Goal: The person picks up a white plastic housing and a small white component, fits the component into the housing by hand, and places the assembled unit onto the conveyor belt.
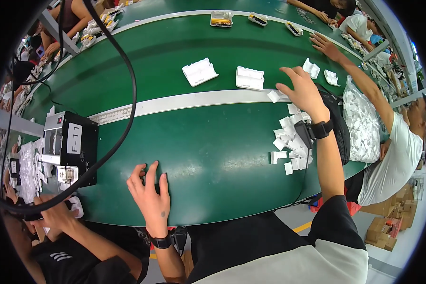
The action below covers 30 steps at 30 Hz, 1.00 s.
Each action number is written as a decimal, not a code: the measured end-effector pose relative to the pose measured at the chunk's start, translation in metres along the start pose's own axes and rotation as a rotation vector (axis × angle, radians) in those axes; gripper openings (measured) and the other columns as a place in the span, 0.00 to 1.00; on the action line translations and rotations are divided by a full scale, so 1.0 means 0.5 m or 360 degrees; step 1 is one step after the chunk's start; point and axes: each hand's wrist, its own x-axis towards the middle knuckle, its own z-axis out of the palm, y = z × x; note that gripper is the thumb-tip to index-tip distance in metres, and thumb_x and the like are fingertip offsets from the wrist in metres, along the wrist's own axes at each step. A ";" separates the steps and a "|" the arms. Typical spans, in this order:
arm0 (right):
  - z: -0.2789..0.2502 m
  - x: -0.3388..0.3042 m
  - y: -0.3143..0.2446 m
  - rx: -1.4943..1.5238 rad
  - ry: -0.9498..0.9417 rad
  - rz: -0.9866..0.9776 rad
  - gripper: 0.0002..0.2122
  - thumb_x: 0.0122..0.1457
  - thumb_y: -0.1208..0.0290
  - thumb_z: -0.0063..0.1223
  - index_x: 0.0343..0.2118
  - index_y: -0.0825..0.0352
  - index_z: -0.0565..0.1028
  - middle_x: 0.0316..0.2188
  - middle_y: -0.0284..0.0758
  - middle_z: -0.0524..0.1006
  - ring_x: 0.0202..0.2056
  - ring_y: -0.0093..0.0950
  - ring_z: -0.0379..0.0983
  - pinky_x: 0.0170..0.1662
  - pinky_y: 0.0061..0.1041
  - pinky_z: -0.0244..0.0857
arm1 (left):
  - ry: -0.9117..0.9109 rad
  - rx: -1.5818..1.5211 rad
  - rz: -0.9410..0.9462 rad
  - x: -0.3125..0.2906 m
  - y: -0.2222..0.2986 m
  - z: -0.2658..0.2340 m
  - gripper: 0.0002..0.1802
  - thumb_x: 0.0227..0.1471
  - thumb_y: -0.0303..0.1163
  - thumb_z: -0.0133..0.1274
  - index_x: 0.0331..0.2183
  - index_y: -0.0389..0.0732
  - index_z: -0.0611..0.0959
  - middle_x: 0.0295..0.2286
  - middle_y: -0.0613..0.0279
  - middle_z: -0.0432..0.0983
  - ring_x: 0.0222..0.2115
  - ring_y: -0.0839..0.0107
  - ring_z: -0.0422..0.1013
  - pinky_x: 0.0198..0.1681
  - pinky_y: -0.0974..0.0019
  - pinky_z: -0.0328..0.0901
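A long, dark green table [213,189] is crossed by a pale, flat rail [189,99]. At the rail's left end stands a black, boxy machine [88,158]; past its right end, a clear plastic bag [360,124] bulges with white pieces. On the rail's near side, the left hand [150,199] is open and empty, fingers loosely bent. The right hand [306,92] is open too, above the rail's right end, seemingly holding nothing; whether a fingertip touches anything, I cannot tell. Beyond the rail lie a white, moulded plastic casing [199,72] and a similar white casing [250,78], spaced apart, perhaps for lifting singly. Small, angular white plastic pieces [296,142] heap nearside, below the rail's right end, probably for easy reach.
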 end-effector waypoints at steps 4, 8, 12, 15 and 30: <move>0.033 -0.028 0.059 0.0328 -0.0395 -0.0185 0.29 0.67 0.59 0.65 0.69 0.61 0.74 0.66 0.49 0.73 0.66 0.50 0.70 0.67 0.39 0.67 | -0.0014 0.0030 0.0018 0.006 -0.003 0.002 0.19 0.61 0.27 0.64 0.54 0.43 0.87 0.56 0.55 0.72 0.50 0.54 0.69 0.55 0.53 0.68; 0.057 -0.078 -0.006 0.0230 -0.0132 -0.0311 0.20 0.64 0.73 0.65 0.59 0.65 0.80 0.58 0.47 0.78 0.55 0.49 0.78 0.59 0.41 0.73 | -0.0020 -0.0003 -0.0037 0.002 -0.011 -0.005 0.20 0.59 0.30 0.66 0.53 0.44 0.87 0.55 0.54 0.72 0.50 0.52 0.68 0.57 0.49 0.66; 0.039 -0.110 -0.043 0.0383 -0.0217 -0.0396 0.13 0.60 0.79 0.65 0.49 0.69 0.81 0.50 0.44 0.80 0.52 0.50 0.78 0.55 0.41 0.73 | -0.0027 -0.0023 -0.0064 0.005 0.004 -0.025 0.21 0.58 0.31 0.65 0.53 0.45 0.87 0.54 0.52 0.73 0.50 0.50 0.69 0.56 0.48 0.65; 0.014 -0.137 -0.050 0.0416 -0.0246 -0.0468 0.12 0.57 0.84 0.64 0.45 0.71 0.79 0.45 0.44 0.79 0.48 0.51 0.77 0.52 0.41 0.72 | 0.0004 -0.0031 0.0019 0.009 -0.003 -0.006 0.21 0.58 0.34 0.66 0.54 0.48 0.86 0.54 0.53 0.73 0.48 0.52 0.70 0.53 0.48 0.66; -0.011 -0.135 -0.217 0.0851 -0.0477 -0.0352 0.06 0.67 0.80 0.62 0.45 0.72 0.81 0.32 0.39 0.85 0.27 0.26 0.82 0.32 0.25 0.73 | 0.0014 -0.0035 -0.0035 0.018 -0.018 -0.018 0.21 0.60 0.35 0.66 0.54 0.46 0.86 0.53 0.53 0.73 0.49 0.53 0.70 0.51 0.48 0.66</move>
